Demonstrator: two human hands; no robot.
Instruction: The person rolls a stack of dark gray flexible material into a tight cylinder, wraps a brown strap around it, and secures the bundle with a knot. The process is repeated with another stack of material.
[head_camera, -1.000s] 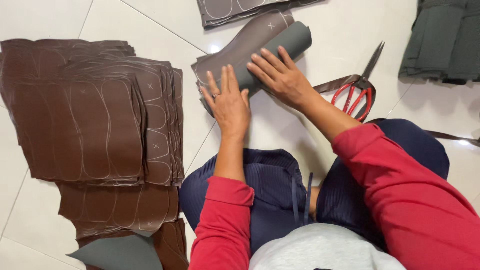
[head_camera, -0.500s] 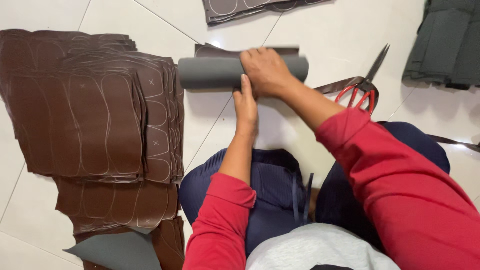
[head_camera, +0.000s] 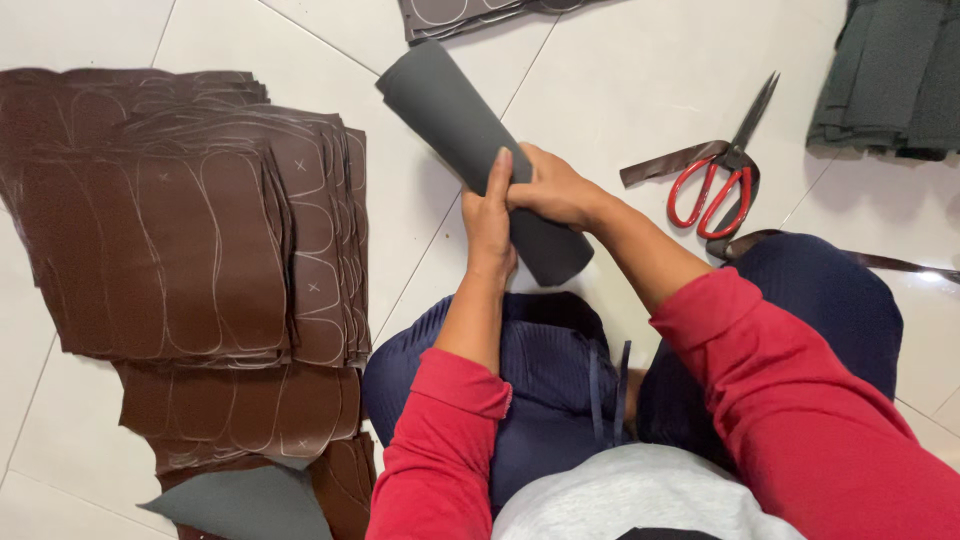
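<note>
Head camera looks down at a person sitting on the white tile floor (head_camera: 640, 90). Both hands are on a grey roll (head_camera: 470, 150) of soft sheet. The roll lies on a slant, from near the top middle of the floor down to the person's knees. The right hand (head_camera: 555, 190) has its grip closed around the lower part of the roll. The left hand (head_camera: 488, 225) presses flat against the roll's side with its fingers straight, touching but not clenched.

It looks like the rolling step, with the sheet wound into a tight tube. The next move likely needs a firm squeeze so the roll does not spring open.

A pile of brown cut sheets (head_camera: 190, 230) lies at the left. Red scissors (head_camera: 720, 180) rest at the right, near the roll but apart.
</note>
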